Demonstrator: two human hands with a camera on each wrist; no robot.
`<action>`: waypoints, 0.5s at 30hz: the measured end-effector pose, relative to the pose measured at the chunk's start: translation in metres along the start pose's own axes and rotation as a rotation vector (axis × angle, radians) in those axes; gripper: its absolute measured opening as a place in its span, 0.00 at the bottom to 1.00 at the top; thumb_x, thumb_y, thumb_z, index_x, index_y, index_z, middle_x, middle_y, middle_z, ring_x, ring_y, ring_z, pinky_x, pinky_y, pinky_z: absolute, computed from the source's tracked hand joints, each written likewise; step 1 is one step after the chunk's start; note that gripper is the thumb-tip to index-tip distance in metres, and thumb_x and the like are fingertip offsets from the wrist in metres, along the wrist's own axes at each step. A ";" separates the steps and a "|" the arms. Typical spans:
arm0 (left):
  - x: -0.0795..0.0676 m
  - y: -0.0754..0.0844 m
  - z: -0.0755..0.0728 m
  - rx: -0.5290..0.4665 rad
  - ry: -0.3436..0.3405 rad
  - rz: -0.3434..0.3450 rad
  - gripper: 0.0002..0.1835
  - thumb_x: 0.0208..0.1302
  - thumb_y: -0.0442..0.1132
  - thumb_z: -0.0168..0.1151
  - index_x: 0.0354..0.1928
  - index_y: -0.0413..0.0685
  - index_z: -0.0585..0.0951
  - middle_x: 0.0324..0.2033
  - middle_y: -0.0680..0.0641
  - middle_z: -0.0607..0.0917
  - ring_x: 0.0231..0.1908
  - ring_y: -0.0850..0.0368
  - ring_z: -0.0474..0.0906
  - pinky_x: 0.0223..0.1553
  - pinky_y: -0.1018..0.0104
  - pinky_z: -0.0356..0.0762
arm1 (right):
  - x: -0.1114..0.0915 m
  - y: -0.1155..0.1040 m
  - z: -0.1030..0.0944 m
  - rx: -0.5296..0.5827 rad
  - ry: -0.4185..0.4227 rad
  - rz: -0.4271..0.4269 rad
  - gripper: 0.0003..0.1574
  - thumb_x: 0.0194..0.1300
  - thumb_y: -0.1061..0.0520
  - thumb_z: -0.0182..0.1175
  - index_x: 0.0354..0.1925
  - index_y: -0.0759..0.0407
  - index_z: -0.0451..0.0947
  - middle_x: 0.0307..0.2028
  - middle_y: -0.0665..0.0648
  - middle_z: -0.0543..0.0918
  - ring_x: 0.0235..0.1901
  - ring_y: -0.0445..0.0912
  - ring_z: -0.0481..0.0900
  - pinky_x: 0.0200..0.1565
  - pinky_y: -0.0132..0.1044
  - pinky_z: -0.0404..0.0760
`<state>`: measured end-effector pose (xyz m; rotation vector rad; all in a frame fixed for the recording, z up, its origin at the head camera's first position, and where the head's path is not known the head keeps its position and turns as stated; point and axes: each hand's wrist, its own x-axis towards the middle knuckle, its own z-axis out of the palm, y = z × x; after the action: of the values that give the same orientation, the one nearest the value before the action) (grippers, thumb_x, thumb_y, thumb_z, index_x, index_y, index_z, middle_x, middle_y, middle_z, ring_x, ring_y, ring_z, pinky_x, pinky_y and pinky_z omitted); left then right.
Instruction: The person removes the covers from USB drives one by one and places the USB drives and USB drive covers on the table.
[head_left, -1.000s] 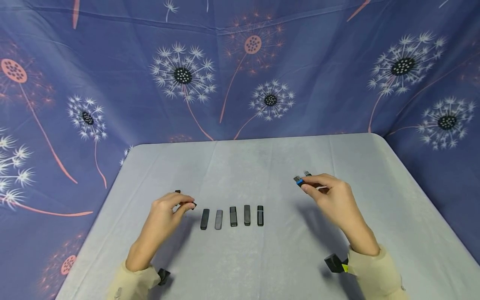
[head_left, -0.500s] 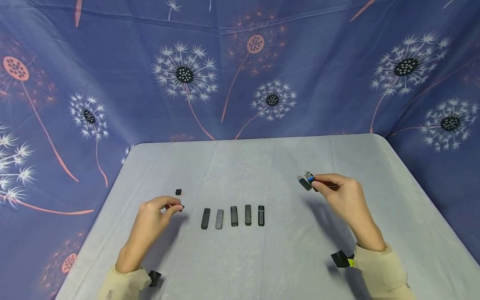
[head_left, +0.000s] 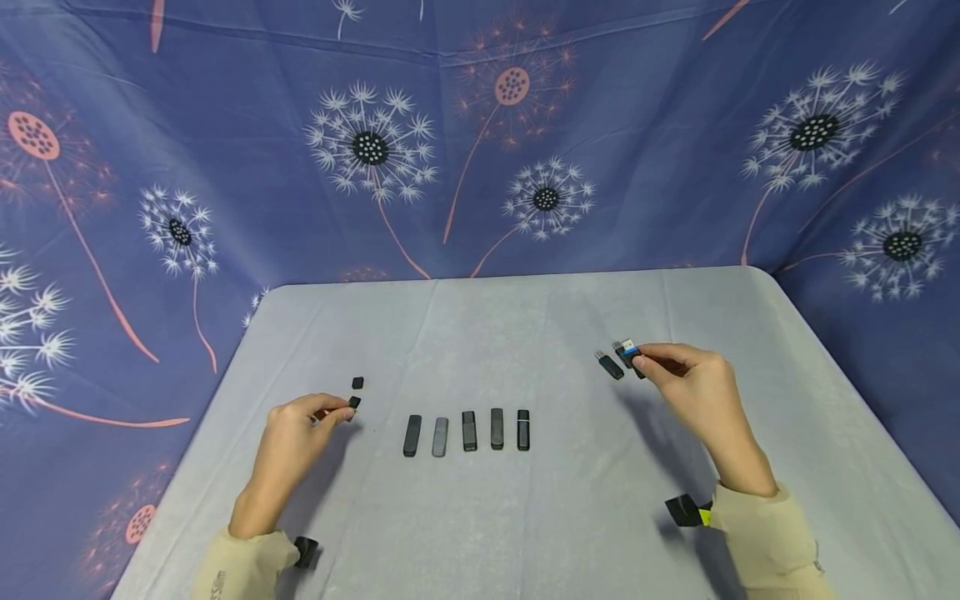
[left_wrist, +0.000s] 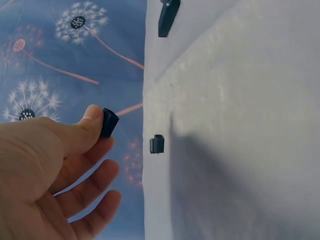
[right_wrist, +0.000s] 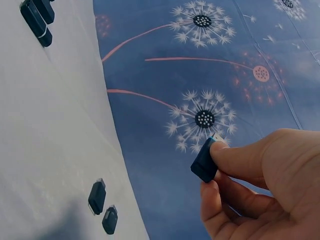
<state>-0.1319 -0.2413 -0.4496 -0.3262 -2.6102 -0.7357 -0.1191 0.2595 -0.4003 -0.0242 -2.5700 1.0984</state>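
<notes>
In the head view my left hand (head_left: 296,437) pinches a small black USB stick cap (left_wrist: 109,123) between thumb and forefinger, above the table. A second black cap (head_left: 357,383) lies on the table just beyond it. At the right, my right hand (head_left: 693,396) pinches a black USB stick (right_wrist: 204,161) whose bare metal plug with a blue insert points away. Close by that hand lie two uncapped black USB sticks, one (head_left: 610,365) nearer the middle and the other (right_wrist: 110,220) partly behind the held stick in the head view.
A row of several dark capped USB sticks (head_left: 469,431) lies on the grey tablecloth (head_left: 450,517) between the hands. A blue curtain (head_left: 637,167) with dandelion prints hangs behind and beside the table. Black wrist cameras (head_left: 684,510) stick out from both sleeves.
My left hand has moved left with the cap, uncovering the cap on the table. My right hand has shifted slightly right with its stick, bringing the two lying sticks into fuller view.
</notes>
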 end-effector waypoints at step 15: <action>0.001 -0.012 0.008 0.019 -0.198 -0.169 0.04 0.61 0.41 0.76 0.34 0.51 0.91 0.30 0.52 0.91 0.29 0.58 0.82 0.30 0.62 0.77 | 0.002 0.008 0.002 0.000 0.022 0.035 0.13 0.68 0.56 0.71 0.48 0.61 0.90 0.40 0.62 0.91 0.32 0.18 0.75 0.34 0.16 0.76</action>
<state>-0.1395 -0.2474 -0.4605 -0.1824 -2.8569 -0.7689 -0.1229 0.2635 -0.4064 -0.0816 -2.5590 1.1046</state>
